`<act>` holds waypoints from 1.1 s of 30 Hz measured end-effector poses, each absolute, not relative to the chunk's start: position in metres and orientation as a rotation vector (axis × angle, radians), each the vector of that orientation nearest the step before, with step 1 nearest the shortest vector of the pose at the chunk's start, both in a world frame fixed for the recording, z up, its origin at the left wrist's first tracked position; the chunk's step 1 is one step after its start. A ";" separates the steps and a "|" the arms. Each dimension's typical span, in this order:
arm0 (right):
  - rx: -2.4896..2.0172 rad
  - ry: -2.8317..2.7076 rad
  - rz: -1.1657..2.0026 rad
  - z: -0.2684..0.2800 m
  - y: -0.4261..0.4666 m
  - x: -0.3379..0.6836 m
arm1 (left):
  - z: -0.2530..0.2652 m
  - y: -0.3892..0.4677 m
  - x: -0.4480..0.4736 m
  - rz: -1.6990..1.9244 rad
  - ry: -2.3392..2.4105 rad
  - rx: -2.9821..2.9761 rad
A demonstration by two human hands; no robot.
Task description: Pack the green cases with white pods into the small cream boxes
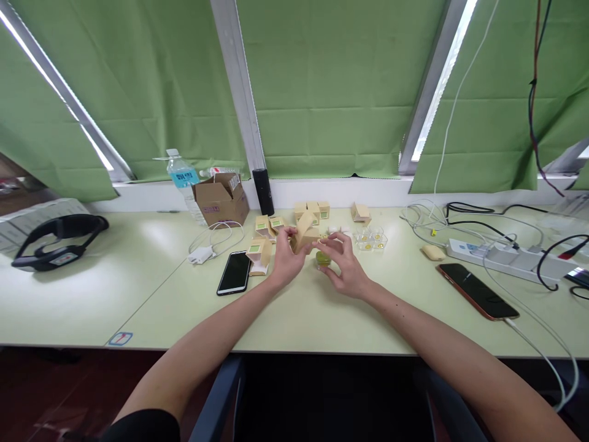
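My left hand (290, 258) grips a small kraft-paper box (306, 230), its flap raised. Just right of it, my right hand (345, 267) curls around a small green jar (323, 258), which shows between the thumb and the fingers. The right fingertips are close to the box's lower edge; whether they touch it I cannot tell. Left of my hands stand similar small boxes (259, 253) with green labels. More little boxes (313, 210) sit behind, and a single one (361, 213) is farther right. Several clear containers with yellow bits (370, 238) lie beyond my right hand.
A black phone (234, 272) lies left, near a white charger (201, 254). Behind are a brown carton (221, 199), a water bottle (184, 178) and a black cylinder (262, 191). To the right are another phone (477, 291), a power strip (501, 258) and tangled cables. A headset (59, 242) rests far left.
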State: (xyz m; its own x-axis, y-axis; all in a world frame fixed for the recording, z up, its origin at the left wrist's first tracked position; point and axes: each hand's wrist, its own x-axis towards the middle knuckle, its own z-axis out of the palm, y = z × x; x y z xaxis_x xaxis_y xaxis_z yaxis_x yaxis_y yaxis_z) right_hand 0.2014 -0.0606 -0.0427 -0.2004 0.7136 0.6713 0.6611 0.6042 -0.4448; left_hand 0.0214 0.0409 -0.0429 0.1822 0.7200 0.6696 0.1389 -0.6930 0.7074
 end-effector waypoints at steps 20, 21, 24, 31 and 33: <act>-1.855 -1.772 0.263 -0.035 -0.047 0.214 | -0.059 0.059 0.016 1.165 0.837 1.899; -1.875 -1.772 0.256 -0.034 -0.047 0.215 | -0.058 0.056 0.016 1.206 0.871 1.943; -1.907 -1.781 0.237 -0.033 -0.047 0.216 | -0.056 0.049 0.020 1.287 0.999 2.033; -1.887 -1.872 0.179 -0.038 -0.043 0.220 | -0.058 0.041 0.023 1.287 1.015 2.149; -1.891 -1.881 0.165 -0.038 -0.042 0.221 | -0.059 0.040 0.023 1.321 0.993 2.226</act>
